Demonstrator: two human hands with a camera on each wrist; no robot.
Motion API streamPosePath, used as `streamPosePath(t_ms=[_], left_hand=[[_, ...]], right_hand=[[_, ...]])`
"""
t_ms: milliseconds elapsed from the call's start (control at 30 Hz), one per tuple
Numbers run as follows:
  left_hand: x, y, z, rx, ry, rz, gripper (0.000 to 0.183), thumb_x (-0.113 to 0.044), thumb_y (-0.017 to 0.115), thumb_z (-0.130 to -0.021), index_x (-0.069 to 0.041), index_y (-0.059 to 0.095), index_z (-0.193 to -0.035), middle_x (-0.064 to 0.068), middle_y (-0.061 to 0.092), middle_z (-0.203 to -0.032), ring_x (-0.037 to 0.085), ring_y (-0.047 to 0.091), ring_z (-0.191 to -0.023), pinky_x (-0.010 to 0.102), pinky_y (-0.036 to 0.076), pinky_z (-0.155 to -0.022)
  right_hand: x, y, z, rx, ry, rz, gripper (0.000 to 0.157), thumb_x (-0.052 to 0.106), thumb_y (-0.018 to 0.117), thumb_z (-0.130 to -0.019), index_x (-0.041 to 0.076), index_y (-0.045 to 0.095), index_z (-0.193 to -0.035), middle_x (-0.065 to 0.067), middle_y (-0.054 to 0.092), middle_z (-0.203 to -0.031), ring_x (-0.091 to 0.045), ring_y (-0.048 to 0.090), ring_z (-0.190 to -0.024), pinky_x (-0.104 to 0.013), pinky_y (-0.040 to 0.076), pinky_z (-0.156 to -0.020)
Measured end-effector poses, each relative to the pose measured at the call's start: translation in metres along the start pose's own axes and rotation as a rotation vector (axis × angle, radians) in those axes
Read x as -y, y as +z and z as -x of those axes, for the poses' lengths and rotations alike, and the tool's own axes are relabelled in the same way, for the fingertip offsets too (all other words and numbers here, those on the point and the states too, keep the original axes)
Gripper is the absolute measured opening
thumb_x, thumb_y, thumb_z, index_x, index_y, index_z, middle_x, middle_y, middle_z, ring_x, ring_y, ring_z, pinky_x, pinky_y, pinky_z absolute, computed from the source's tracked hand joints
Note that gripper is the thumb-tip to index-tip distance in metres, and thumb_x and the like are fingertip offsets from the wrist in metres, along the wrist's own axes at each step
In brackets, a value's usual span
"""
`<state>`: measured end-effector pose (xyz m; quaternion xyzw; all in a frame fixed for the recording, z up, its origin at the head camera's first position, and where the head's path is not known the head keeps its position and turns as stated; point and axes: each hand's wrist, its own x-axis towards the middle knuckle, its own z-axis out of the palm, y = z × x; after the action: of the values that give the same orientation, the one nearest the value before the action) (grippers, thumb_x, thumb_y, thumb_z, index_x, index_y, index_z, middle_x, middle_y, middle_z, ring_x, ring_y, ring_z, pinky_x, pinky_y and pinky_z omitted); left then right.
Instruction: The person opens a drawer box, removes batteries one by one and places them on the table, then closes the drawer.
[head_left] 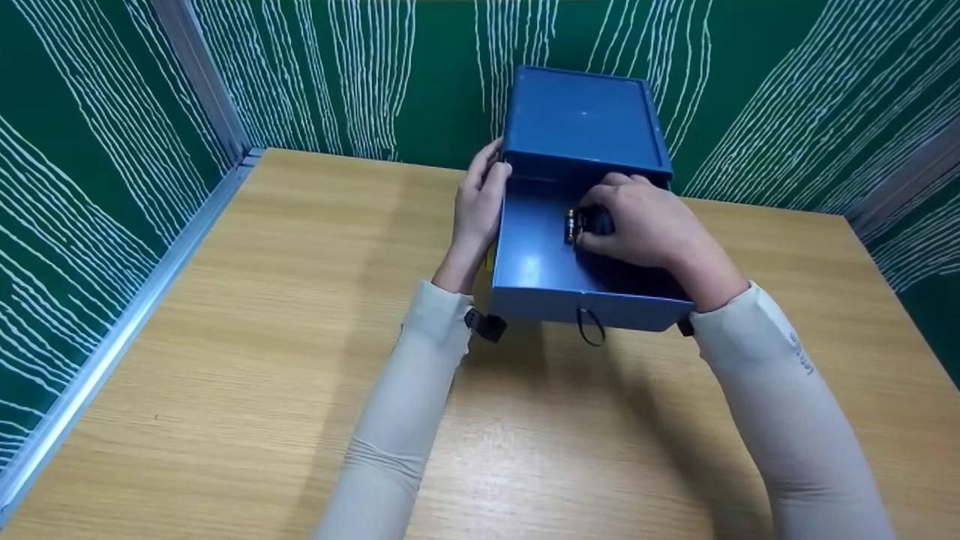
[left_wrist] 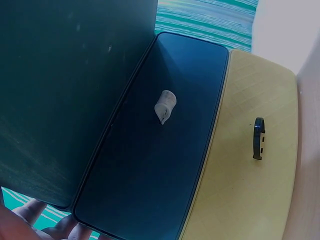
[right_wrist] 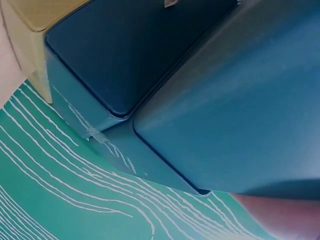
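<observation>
Head view: a blue cabinet point(head_left: 585, 112) stands at 1 o'clock on the wood-grain table point(head_left: 262, 337), its top drawer point(head_left: 529, 240) pulled out toward 6 o'clock, with a black loop point(head_left: 591, 328) hanging from the front. At the drawer's 10 o'clock, the left hand point(head_left: 480, 199) rests against the outside, fingers extended and wrapped around nothing. The right hand point(head_left: 645, 221) reaches into the drawer, its bent fingers and thumb pinching a dark object point(head_left: 598, 220), mostly hidden. At its fingertips, toward 9 o'clock, sits a small copper-and-black battery-like piece point(head_left: 571, 225); whether it is 1 or 2 cells, I cannot tell.

Left wrist view: the pulled-out drawer overhangs at 10 o'clock. A closed blue drawer point(left_wrist: 150, 160) with a pale tab point(left_wrist: 165, 106) fills the middle; a yellow drawer point(left_wrist: 240, 165) with a black handle point(left_wrist: 257, 140) lies at 3 o'clock. Left fingers show between 7 and 8 o'clock.

Right wrist view: the pulled-out drawer blocks the grasp; clear tape point(right_wrist: 99, 135) crosses the cabinet's side near 8 o'clock.
</observation>
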<state>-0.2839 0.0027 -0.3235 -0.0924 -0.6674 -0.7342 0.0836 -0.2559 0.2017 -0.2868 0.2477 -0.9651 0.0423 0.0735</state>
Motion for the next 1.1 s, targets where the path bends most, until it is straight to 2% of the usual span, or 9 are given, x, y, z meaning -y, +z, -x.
streamPosePath(t_ms=[300, 633, 833, 1100], left_hand=[[-0.001, 0.001, 0.0, -0.006, -0.008, -0.002, 0.04, -0.02, 0.036, -0.09, -0.017, 0.041, -0.13, 0.0, 0.044, -0.131, 0.011, 0.044, -0.111, 0.031, 0.034, -0.094], [0.0, 0.0, 0.0, -0.007, -0.012, -0.001, 0.04, -0.02, 0.036, -0.09, -0.016, 0.041, -0.13, 0.001, 0.043, -0.132, 0.011, 0.043, -0.111, 0.031, 0.033, -0.095], [-0.001, -0.001, -0.001, -0.014, -0.018, 0.005, 0.04, -0.021, 0.037, -0.09, -0.017, 0.041, -0.13, 0.0, 0.043, -0.132, 0.011, 0.044, -0.111, 0.032, 0.034, -0.095], [-0.001, 0.001, -0.001, -0.014, -0.033, -0.004, 0.04, -0.021, 0.037, -0.09, -0.018, 0.042, -0.129, 0.0, 0.043, -0.132, 0.011, 0.043, -0.112, 0.034, 0.032, -0.097]], right_hand=[[0.002, -0.003, 0.003, -0.048, 0.033, -0.128, 0.04, 0.037, 0.062, -0.076, 0.009, 0.059, -0.105, -0.006, 0.054, -0.105, -0.021, 0.047, -0.088, -0.039, 0.041, -0.078], [0.001, -0.001, 0.006, -0.107, 0.053, -0.214, 0.041, 0.039, 0.061, -0.075, 0.012, 0.058, -0.105, -0.002, 0.054, -0.101, -0.018, 0.047, -0.085, -0.035, 0.041, -0.075], [-0.002, -0.001, 0.007, -0.223, 0.028, -0.347, 0.034, 0.036, 0.063, -0.074, 0.015, 0.059, -0.102, 0.0, 0.055, -0.096, -0.015, 0.048, -0.087, -0.032, 0.039, -0.076], [-0.005, -0.004, 0.016, -0.406, -0.002, -0.492, 0.027, 0.029, 0.066, -0.074, 0.021, 0.063, -0.099, 0.004, 0.059, -0.094, -0.009, 0.048, -0.084, -0.023, 0.041, -0.067]])
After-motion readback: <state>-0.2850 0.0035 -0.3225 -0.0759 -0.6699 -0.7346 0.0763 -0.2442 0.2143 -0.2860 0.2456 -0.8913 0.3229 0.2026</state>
